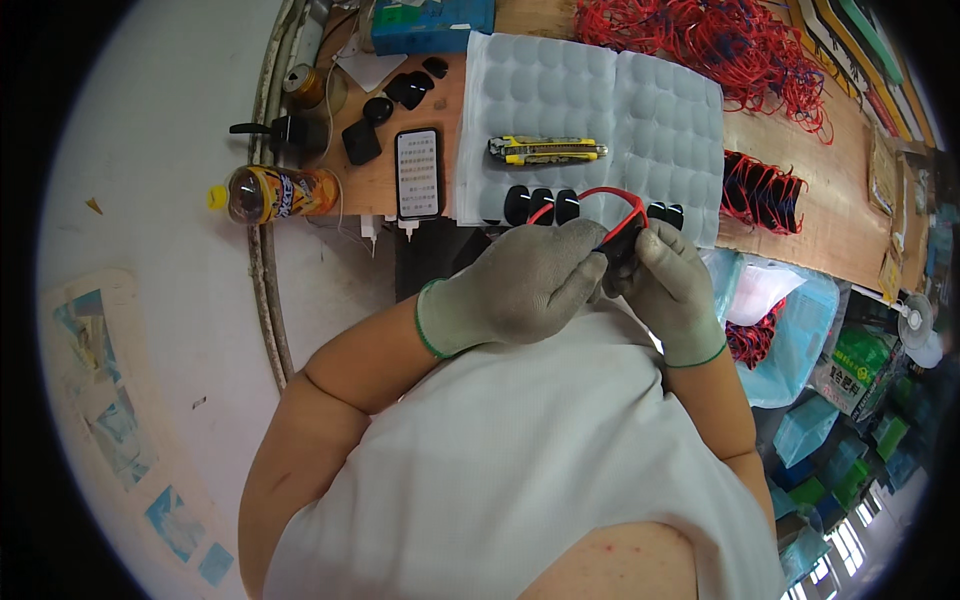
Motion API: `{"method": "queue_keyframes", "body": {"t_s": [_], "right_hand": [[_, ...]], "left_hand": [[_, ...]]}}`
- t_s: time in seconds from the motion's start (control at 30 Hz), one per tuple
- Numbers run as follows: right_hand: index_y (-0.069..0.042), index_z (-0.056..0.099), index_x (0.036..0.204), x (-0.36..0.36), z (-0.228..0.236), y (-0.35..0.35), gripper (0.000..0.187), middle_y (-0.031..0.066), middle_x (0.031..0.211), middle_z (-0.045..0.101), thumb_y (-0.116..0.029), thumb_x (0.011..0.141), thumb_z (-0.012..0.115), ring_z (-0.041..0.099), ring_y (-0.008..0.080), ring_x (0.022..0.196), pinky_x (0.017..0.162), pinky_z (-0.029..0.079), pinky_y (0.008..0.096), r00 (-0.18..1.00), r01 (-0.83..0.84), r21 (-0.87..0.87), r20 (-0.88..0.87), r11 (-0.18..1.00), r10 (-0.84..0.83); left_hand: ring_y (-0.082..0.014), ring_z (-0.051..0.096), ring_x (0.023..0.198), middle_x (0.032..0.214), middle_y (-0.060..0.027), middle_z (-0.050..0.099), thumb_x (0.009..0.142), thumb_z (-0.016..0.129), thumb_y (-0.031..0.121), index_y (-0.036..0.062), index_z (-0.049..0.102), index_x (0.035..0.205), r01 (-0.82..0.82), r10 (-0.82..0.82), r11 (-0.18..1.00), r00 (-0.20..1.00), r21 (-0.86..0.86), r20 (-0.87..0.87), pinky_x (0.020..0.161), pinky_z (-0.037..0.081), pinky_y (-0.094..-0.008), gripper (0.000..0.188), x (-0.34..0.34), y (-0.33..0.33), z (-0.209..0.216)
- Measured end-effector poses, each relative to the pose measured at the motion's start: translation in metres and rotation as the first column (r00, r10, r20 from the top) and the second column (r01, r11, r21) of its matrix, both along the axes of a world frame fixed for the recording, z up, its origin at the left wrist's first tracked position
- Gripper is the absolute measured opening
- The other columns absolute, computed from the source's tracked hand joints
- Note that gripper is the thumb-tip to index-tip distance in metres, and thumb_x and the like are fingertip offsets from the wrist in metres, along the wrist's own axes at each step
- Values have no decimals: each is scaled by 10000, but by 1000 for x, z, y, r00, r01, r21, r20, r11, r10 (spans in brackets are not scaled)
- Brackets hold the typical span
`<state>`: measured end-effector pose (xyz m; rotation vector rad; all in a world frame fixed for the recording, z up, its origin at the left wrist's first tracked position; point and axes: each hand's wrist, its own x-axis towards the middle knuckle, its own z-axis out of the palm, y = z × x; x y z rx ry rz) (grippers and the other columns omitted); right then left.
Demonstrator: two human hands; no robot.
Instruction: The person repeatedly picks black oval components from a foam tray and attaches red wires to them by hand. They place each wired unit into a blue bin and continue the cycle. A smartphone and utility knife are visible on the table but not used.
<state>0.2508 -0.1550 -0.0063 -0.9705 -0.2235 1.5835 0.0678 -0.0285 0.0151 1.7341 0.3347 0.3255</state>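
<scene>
Both my hands wear grey gloves with green cuffs and meet at the table's near edge. My left hand (545,280) is closed, its thumb and fingers pinching the near end of a red glasses frame (628,200) with a dark lens-like part. My right hand (672,280) pinches the other side of that frame, and the fingers hide much of it. Just beyond the hands, several glossy black lenses (541,204) stand on the near edge of a grey dimpled tray sheet (570,90). A yellow and black utility knife (548,150) lies across the sheet.
A phone (418,172), black lens pieces (408,90) and an orange drink bottle (280,194) sit at left. Beyond is a blue box (430,25). A tangled red and blue heap (700,45) lies far right, near a black, red-laced stack (762,192). A blue-lined bin (800,330) stands below right.
</scene>
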Motion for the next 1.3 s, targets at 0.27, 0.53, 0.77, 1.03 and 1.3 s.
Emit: {"method": "queue_keyframes", "body": {"t_s": [0.27, 0.53, 0.77, 1.03, 1.3], "right_hand": [[22, 631, 1105, -40, 24, 10, 305, 117, 1002, 687, -256, 1018, 541, 645, 181, 857, 761, 515, 344, 993, 79, -22, 93, 997, -77], [17, 641, 1108, -39, 20, -7, 331, 129, 1021, 705, -289, 983, 618, 670, 185, 875, 778, 531, 338, 995, 50, 37, 81, 998, -53], [30, 657, 1106, -32, 43, -11, 273, 91, 995, 697, -176, 935, 709, 651, 144, 859, 775, 546, 294, 905, 57, 18, 420, 998, -60], [56, 684, 1037, 1, 47, -36, 251, 90, 924, 703, -169, 925, 693, 654, 137, 804, 749, 546, 289, 915, 28, 25, 402, 999, -36], [27, 612, 1168, 41, 39, -31, 463, 102, 982, 673, -196, 811, 805, 643, 186, 971, 848, 527, 321, 763, -8, 121, 642, 993, -72]], "left_hand": [[-260, 608, 532, 638, -107, 591, 964, 550, 108, -28, 584, 965, -48, 24, 963, 995, 266, 95, 516, 480, -372, 140, -22, 10, -10], [-298, 618, 544, 620, -97, 582, 889, 660, 99, -10, 624, 989, -41, -38, 856, 989, 515, 142, 514, 483, -396, 152, -31, 6, -3], [-276, 691, 667, 786, -120, 682, 937, 604, 72, -54, 547, 1207, 13, -31, 993, 989, 119, 148, 626, 543, -354, 303, -8, 1, 5], [-273, 703, 636, 784, -108, 706, 898, 606, 25, -60, 516, 1278, -12, -14, 949, 997, 315, 79, 581, 551, -352, 400, 26, -35, 25], [-308, 649, 555, 738, -135, 672, 839, 644, 54, -30, 587, 1196, 56, 12, 944, 979, 325, -205, 524, 520, -379, 371, 52, -34, 39]]}}
